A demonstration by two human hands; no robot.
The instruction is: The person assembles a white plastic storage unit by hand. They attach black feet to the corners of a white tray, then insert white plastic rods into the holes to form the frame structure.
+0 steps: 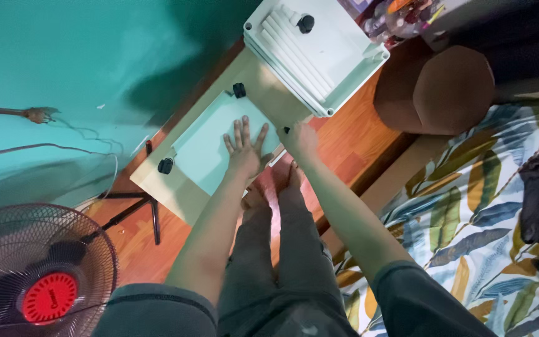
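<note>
Two hands rested on the desk (169,187): the left hand (244,148) lay flat, fingers spread, on a pale green sheet (210,146); the right hand (299,138) gripped the sheet's right edge beside a white box (319,53).

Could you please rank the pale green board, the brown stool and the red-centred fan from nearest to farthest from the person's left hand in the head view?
From the left hand:
1. Pale green board, directly beneath the palm.
2. Brown stool, upper right.
3. Red-centred fan, lower left corner.

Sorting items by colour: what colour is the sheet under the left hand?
Pale mint green sheet, clearest in the head view.
</note>
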